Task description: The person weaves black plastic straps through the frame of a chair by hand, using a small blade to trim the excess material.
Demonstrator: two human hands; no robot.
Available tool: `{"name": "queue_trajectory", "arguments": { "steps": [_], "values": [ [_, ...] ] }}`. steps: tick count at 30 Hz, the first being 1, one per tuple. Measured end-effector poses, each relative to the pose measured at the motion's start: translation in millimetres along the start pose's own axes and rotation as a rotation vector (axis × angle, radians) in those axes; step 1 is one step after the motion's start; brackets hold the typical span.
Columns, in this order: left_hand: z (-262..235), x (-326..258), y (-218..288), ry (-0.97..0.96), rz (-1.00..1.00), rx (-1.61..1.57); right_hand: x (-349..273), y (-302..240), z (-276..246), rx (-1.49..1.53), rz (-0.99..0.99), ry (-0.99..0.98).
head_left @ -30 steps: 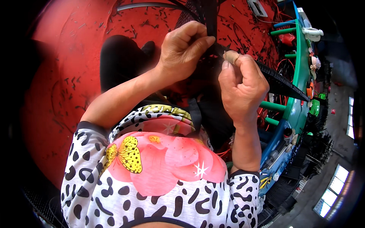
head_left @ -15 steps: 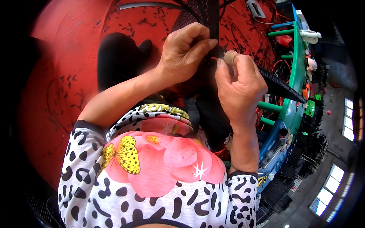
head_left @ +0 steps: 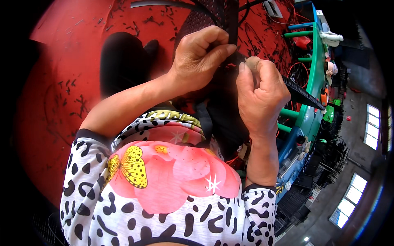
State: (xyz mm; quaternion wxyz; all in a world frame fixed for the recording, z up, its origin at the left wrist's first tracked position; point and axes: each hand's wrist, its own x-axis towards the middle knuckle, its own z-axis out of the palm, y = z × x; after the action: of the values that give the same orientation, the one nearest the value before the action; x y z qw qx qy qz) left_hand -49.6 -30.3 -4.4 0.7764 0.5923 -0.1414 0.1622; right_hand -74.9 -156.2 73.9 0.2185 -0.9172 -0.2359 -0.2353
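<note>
My left hand (head_left: 201, 57) is closed, thumb and bent fingers pinched at the edge of a dark upright strip (head_left: 232, 22). This strip borders a dark woven-looking panel (head_left: 201, 25) that stands in front of me. Just right of it, my right hand (head_left: 264, 94) is closed too, with thumb and forefinger drawn near each other. A tan wrap (head_left: 253, 62) covers the tip of that forefinger. Whatever lies between these fingertips is too small and dark to make out. A little red shows in the shadow between both hands.
Dark scraps litter the red floor (head_left: 61, 119). A flat dark strip (head_left: 162, 4) arches at the top. Behind my right hand runs a ridged black bar (head_left: 303, 94). A green and blue frame (head_left: 314, 74) with green pegs and tools stands on the right.
My right hand has shifted slightly right, widening the gap to my left hand. The left hand keeps its pinch at the strip. The whole view has drifted a little.
</note>
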Motion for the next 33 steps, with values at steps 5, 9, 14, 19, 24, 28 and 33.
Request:
{"name": "queue_trajectory", "arguments": {
  "steps": [5,9,14,19,24,28,33],
  "values": [
    [0.7,-0.7,0.9,0.003,0.004,0.002,2.2,-2.0,-5.0,-0.016,0.0,-0.034],
    [0.6,-1.2,1.2,0.005,-0.02,-0.024,4.2,-4.2,-6.3,0.006,-0.004,-0.061],
    [0.5,-2.3,-0.2,0.023,-0.001,-0.036,4.4,-4.6,-3.8,-0.013,-0.03,-0.04],
    [0.1,-2.3,0.5,0.041,0.037,-0.014,3.9,-1.8,-2.7,-0.046,-0.062,-0.028],
    [-1.2,-0.1,2.1,0.019,0.012,-0.023,4.2,3.8,2.5,-0.065,-0.136,0.017],
    [-1.7,2.3,-1.5,0.011,0.107,-0.003,1.5,6.7,7.3,-0.177,-0.247,0.076],
    [0.1,4.1,10.5,0.008,-0.02,0.028,1.7,22.3,16.0,-0.196,-0.307,0.179]
  ]
}}
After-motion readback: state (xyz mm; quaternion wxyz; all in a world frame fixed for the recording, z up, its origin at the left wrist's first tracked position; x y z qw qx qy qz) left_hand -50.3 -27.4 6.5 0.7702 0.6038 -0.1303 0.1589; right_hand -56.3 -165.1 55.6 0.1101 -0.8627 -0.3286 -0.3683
